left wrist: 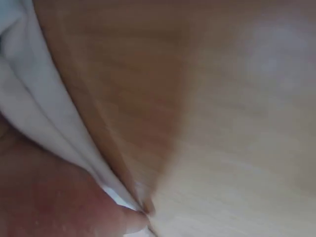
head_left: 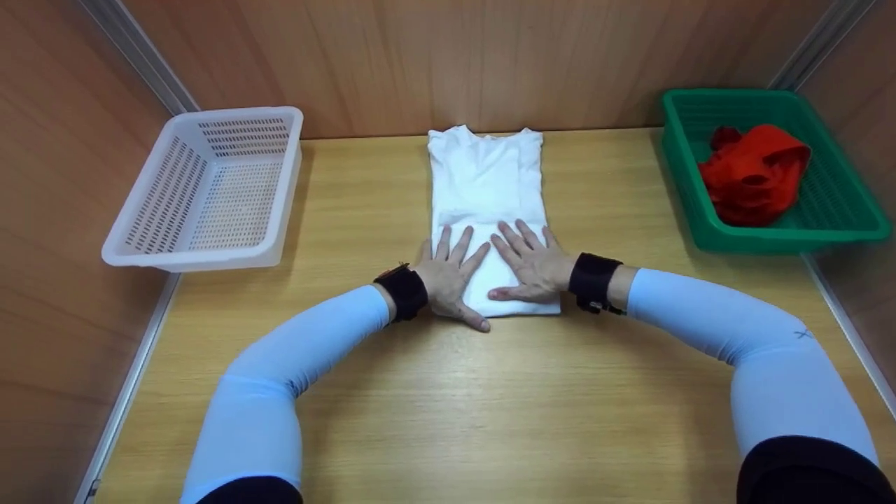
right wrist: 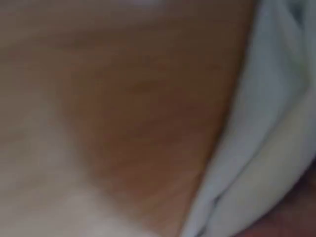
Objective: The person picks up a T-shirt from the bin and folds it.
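Head view: the left hand (head_left: pixel 448 276) and right hand (head_left: pixel 530 266) press flat, fingers spread, on the folded white shirt (head_left: pixel 486 182) mid-counter (head_left: pixel 448 392). Left wrist view: blurred cloth edge and a thumb tip, fingers hidden. Right wrist view: only blurry cloth and wood.

White shirt (head_left: pixel 486 189), plain, no print. Light wood-grain table (head_left: pixel 448 392); darker brown wood-grain walls (head_left: pixel 63 175). White basket (head_left: pixel 210 189) with perforated grid of small holes. Green basket (head_left: pixel 833 203), fine mesh pattern, red cloth (head_left: pixel 756 175) inside. Pale blue sleeves (head_left: pixel 280 371), black at upper arms. Black wristbands (head_left: pixel 593 281).
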Demonstrator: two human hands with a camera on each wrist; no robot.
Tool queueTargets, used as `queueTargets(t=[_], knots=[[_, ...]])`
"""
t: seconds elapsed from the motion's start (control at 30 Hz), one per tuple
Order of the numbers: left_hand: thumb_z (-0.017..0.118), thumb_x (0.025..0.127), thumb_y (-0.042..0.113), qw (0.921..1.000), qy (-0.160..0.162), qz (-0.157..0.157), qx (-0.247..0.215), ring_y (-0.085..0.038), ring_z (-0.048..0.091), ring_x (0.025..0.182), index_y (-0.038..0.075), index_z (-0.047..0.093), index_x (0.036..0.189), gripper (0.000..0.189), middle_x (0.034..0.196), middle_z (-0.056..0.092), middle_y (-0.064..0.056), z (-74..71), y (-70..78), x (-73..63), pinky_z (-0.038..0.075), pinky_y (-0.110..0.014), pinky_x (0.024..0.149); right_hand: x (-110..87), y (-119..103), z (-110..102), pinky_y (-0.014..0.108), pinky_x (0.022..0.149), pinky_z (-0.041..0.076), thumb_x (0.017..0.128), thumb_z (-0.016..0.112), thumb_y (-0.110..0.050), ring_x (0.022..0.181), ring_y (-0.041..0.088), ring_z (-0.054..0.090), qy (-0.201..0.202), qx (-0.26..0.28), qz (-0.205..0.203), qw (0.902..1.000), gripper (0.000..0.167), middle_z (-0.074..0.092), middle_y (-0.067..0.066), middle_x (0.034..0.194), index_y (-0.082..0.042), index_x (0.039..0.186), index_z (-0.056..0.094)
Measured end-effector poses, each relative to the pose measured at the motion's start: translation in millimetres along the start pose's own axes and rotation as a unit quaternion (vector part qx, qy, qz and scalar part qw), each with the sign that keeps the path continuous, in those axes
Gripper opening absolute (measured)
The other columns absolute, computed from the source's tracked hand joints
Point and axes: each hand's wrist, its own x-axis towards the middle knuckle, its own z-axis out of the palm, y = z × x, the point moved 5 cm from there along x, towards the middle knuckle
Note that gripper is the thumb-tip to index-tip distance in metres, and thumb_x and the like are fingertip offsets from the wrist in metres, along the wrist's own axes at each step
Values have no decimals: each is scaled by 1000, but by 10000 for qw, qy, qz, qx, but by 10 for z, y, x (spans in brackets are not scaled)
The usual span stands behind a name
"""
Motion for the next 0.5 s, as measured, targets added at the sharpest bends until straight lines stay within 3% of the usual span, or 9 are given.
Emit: queueTargets(t=[0.23,0.5], knots=[[66,74,105,9991,-333,-233,-105,-61,-20,170,28,-19,179,155,184,-30,-25,33,41,-122,6,-84,134,-171,169,82,83,135,6,100,44,-91,176,47,-17,-183,123,388,9990,126,-23,19,188,-8,180,-8],[58,74,109,9969,-553,-226,512,-65,-8,170,25,-14,180,154,185,-21,-31,159,380,-470,23,-87,129,-544,-126,170,88,131,15,101,45,-90,176,52,-8,-429,-365,392,9976,125,-15,25,188,-5,180,-3]])
